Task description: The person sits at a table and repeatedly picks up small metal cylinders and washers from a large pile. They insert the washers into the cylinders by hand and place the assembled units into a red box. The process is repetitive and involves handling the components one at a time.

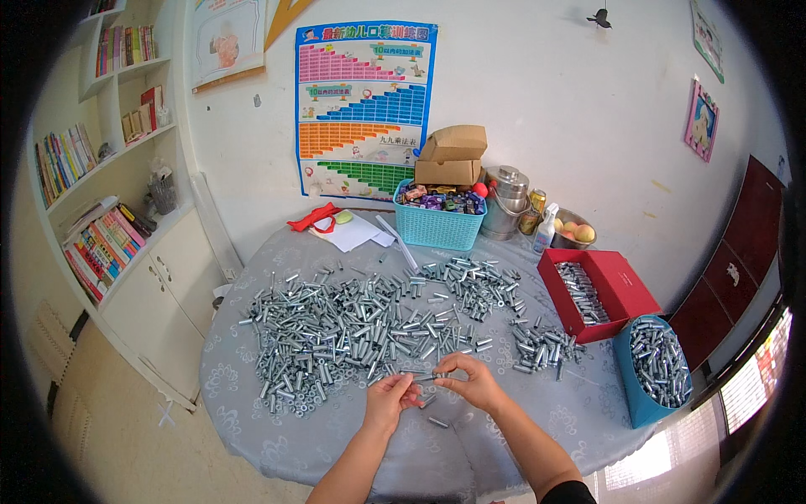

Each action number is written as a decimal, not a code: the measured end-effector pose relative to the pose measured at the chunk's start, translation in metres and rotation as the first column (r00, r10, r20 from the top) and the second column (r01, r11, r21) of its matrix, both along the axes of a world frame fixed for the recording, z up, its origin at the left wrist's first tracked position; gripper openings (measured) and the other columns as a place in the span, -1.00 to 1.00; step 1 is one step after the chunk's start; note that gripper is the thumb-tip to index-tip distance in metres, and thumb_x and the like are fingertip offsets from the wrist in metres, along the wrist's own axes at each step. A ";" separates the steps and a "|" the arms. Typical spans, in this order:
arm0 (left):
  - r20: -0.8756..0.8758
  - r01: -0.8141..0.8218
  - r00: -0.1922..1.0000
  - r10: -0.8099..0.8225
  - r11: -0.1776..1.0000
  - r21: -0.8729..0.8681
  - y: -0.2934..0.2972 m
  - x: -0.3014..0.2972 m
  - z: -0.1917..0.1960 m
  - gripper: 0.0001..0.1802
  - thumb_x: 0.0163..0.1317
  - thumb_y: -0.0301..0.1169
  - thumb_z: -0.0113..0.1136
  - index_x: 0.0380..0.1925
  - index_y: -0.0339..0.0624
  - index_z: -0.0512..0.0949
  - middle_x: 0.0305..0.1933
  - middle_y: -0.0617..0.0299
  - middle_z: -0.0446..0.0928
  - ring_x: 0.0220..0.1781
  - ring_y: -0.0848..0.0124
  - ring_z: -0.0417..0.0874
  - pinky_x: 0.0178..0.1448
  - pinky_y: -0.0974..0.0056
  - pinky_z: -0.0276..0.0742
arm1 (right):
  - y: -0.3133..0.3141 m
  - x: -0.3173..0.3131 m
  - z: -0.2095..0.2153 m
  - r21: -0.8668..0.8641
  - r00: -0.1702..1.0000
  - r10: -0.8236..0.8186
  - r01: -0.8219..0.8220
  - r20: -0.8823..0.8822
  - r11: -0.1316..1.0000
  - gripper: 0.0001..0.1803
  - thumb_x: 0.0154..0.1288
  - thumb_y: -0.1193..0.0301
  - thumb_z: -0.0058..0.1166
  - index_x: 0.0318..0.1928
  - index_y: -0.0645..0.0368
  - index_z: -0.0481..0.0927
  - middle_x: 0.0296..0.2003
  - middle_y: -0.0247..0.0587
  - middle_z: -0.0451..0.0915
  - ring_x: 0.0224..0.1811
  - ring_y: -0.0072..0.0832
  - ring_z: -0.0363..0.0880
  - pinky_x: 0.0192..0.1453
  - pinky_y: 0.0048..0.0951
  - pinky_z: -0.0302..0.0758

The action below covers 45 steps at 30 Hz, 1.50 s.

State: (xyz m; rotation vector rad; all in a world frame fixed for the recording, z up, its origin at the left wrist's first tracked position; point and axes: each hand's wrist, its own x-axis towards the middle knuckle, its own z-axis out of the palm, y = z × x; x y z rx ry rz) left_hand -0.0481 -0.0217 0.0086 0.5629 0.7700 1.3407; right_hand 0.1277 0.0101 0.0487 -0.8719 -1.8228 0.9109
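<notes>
My left hand (389, 405) and my right hand (472, 383) meet above the near middle of the table, fingers closed in a pinch. Between them is a slim silvery bolt (425, 377), gripped from both sides; its ends are partly hidden by fingertips. Just beyond lies a broad heap of metal sleeves and bolts (336, 323). Loose washers and nuts (302, 399) are spread at the heap's near left edge. A single metal sleeve (437, 422) lies on the cloth below my hands. To the right of my right hand sits a smaller pile of metal parts (541, 344).
A grey patterned cloth covers the round table (277, 445). At right stand a red box (625, 290) and a blue bin (642, 407), both holding metal parts. Along the back are a turquoise basket (438, 227), a metal pot (504, 220), a spray bottle (545, 228) and a fruit bowl (579, 242).
</notes>
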 end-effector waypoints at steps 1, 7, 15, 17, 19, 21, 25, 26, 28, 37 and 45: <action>0.007 0.003 1.000 -0.003 1.000 -0.007 0.000 0.000 0.000 -0.84 0.16 -0.46 0.07 -0.40 -0.38 0.49 -0.51 0.12 0.51 -0.57 0.47 0.51 -0.46 0.29 0.60 | -0.002 -0.001 0.002 0.028 1.000 0.006 -0.006 -0.013 1.000 -0.86 0.00 0.44 0.23 -0.42 0.19 0.55 -0.40 -0.31 0.52 -0.33 -0.51 0.43 -0.18 -0.48 0.37; -0.073 -0.001 0.997 0.006 0.998 0.063 -0.002 0.001 0.005 -0.84 0.17 -0.46 0.07 -0.39 -0.39 0.50 -0.52 0.13 0.51 -0.57 0.47 0.50 -0.45 0.28 0.60 | -0.004 0.001 0.006 -0.134 0.962 -0.082 0.120 0.262 0.984 -0.82 0.00 0.40 0.24 -0.46 0.21 0.53 -0.48 -0.34 0.50 -0.42 -0.50 0.43 -0.30 -0.51 0.37; 0.004 0.005 1.000 -0.005 1.000 -0.008 -0.002 0.003 0.000 -0.84 0.17 -0.46 0.07 -0.36 -0.38 0.51 -0.52 0.14 0.50 -0.56 0.47 0.50 -0.45 0.29 0.59 | -0.004 0.002 -0.005 -0.001 0.999 -0.044 0.045 0.024 0.999 -0.84 -0.01 0.42 0.24 -0.44 0.19 0.54 -0.44 -0.33 0.52 -0.36 -0.54 0.43 -0.20 -0.51 0.37; 0.024 0.034 0.999 -0.033 0.999 -0.028 0.000 0.001 -0.002 -0.84 0.17 -0.46 0.07 -0.36 -0.38 0.51 -0.52 0.14 0.51 -0.56 0.48 0.50 -0.44 0.29 0.60 | -0.006 0.001 -0.004 0.022 0.999 -0.032 0.033 -0.008 0.999 -0.84 -0.01 0.42 0.24 -0.45 0.20 0.53 -0.45 -0.32 0.51 -0.36 -0.54 0.43 -0.21 -0.52 0.37; 0.016 0.041 0.999 -0.041 0.999 -0.017 0.000 0.001 -0.002 -0.84 0.17 -0.46 0.07 -0.36 -0.37 0.51 -0.51 0.15 0.51 -0.56 0.48 0.50 -0.43 0.29 0.60 | -0.006 0.002 -0.003 -0.001 1.000 -0.024 0.024 0.004 1.000 -0.83 0.00 0.42 0.24 -0.46 0.21 0.52 -0.46 -0.32 0.50 -0.37 -0.54 0.42 -0.21 -0.52 0.36; -0.021 0.027 0.999 -0.026 0.999 0.023 -0.002 0.002 0.001 -0.84 0.17 -0.46 0.07 -0.35 -0.37 0.51 -0.51 0.15 0.51 -0.56 0.49 0.50 -0.42 0.29 0.60 | -0.005 0.005 -0.003 -0.085 0.990 -0.067 0.078 0.128 0.993 -0.83 0.01 0.42 0.23 -0.46 0.22 0.52 -0.47 -0.33 0.49 -0.39 -0.54 0.41 -0.22 -0.53 0.36; -0.153 0.009 0.988 0.011 0.992 0.128 -0.004 0.006 0.008 -0.84 0.17 -0.45 0.07 -0.38 -0.37 0.51 -0.52 0.15 0.51 -0.57 0.48 0.51 -0.44 0.30 0.60 | -0.009 0.004 0.003 -0.149 0.953 -0.111 0.158 0.284 0.976 -0.83 0.02 0.42 0.22 -0.47 0.23 0.51 -0.49 -0.33 0.47 -0.41 -0.55 0.37 -0.24 -0.53 0.35; -0.149 0.003 0.989 0.017 0.991 0.137 -0.004 0.007 0.009 -0.83 0.17 -0.44 0.07 -0.40 -0.37 0.51 -0.53 0.15 0.51 -0.58 0.46 0.52 -0.46 0.30 0.60 | -0.008 0.005 0.000 -0.130 0.970 -0.099 0.130 0.221 0.983 -0.82 0.02 0.40 0.22 -0.46 0.22 0.51 -0.47 -0.32 0.48 -0.39 -0.54 0.39 -0.24 -0.53 0.36; -0.109 -0.005 0.994 0.018 0.994 0.111 -0.004 0.008 0.007 -0.83 0.17 -0.44 0.08 -0.41 -0.37 0.51 -0.54 0.15 0.52 -0.59 0.45 0.53 -0.48 0.30 0.60 | -0.005 0.007 -0.010 -0.086 0.993 -0.069 0.077 0.095 0.993 -0.80 0.02 0.36 0.22 -0.43 0.21 0.51 -0.45 -0.30 0.51 -0.37 -0.50 0.42 -0.26 -0.53 0.37; 0.107 0.040 0.994 -0.036 0.998 -0.040 0.003 0.002 -0.012 -0.82 0.18 -0.39 0.07 -0.38 -0.33 0.50 -0.54 0.20 0.51 -0.60 0.48 0.52 -0.48 0.33 0.59 | -0.011 -0.002 0.003 0.067 1.000 0.018 -0.019 0.013 0.998 -0.78 -0.02 0.49 0.23 -0.29 0.21 0.56 -0.28 -0.28 0.52 -0.24 -0.52 0.46 -0.20 -0.52 0.40; 0.108 0.025 0.994 -0.021 0.999 -0.031 0.002 0.002 -0.009 -0.82 0.19 -0.38 0.07 -0.38 -0.32 0.50 -0.52 0.20 0.51 -0.55 0.50 0.52 -0.43 0.33 0.59 | -0.010 -0.003 -0.003 -0.097 0.984 -0.129 0.141 0.122 0.985 -0.77 0.02 0.50 0.20 -0.25 0.21 0.57 -0.35 -0.28 0.53 -0.34 -0.56 0.46 -0.28 -0.58 0.40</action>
